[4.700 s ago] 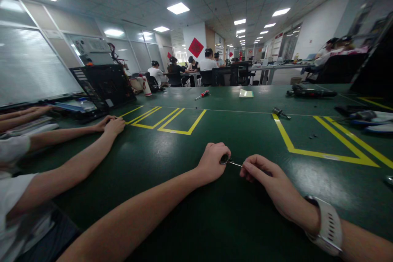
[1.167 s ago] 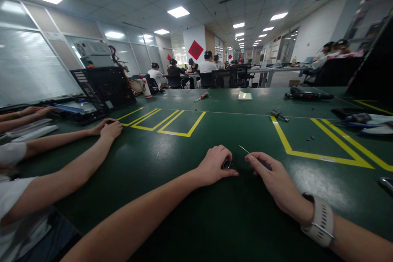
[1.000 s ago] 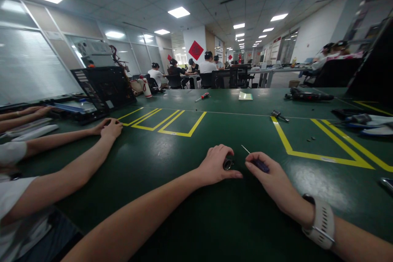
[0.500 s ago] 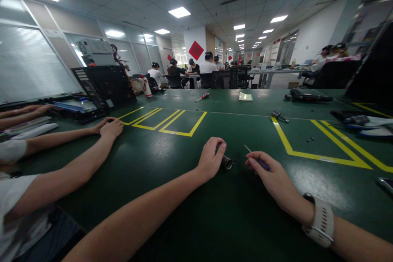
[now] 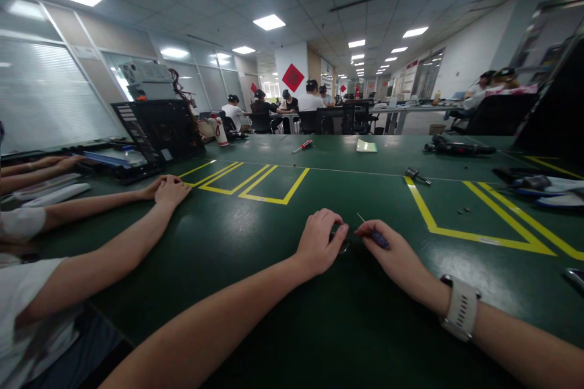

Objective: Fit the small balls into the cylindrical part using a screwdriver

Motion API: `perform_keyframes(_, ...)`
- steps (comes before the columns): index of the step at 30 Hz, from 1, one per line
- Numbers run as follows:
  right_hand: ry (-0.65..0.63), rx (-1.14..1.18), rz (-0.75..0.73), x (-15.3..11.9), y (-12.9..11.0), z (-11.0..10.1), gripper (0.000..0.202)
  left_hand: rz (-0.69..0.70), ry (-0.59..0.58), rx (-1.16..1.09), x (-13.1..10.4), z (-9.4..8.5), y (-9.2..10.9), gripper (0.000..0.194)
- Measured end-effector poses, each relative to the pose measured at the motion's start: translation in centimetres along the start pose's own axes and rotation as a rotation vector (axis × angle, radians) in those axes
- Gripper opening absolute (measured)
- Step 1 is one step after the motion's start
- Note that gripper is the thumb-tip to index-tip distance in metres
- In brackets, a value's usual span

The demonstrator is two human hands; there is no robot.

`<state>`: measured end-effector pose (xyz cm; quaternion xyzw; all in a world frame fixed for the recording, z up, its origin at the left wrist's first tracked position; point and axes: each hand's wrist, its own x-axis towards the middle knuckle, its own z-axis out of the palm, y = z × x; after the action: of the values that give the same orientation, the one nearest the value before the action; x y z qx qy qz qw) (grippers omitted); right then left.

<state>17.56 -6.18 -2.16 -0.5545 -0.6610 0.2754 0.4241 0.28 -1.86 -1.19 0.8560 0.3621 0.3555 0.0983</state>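
Screwdriver, purple-handled, sits pinched in our right hand, its thin shaft jutting past the grip; just beside, our left hand curls over a mostly hidden metal part, whether gripping it we cannot tell.

Left hand near curled right hand

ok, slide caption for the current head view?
Left hand at a small metal part, right hand holding a purple-handled tool, at a green table.
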Motion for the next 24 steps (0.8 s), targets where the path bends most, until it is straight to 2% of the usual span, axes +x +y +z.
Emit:
perform_keyframes(5, -0.067, -0.103, -0.137, 0.6, -1.3, 1.2, 0.030, -0.115, 0.198, -0.119, 0.2, 0.4, -0.8, 0.026)
perform_keyframes(9, -0.085, -0.221, -0.206, 1.9, -1.4, 3.0, 0.036, -0.170, 0.260, -0.167, 0.2, 0.6, -1.0, 0.022)
perform_keyframes(14, -0.127, -0.306, -0.218, 2.8, -0.8, 4.1, 0.024, -0.138, 0.271, -0.174, 0.1, 0.5, -0.8, 0.021)
perform_keyframes(24, -0.165, -0.439, -0.273, 3.0, -0.4, 2.8, 0.026, -0.084, 0.205, -0.142, 0.1, 0.5, -0.9, 0.021)
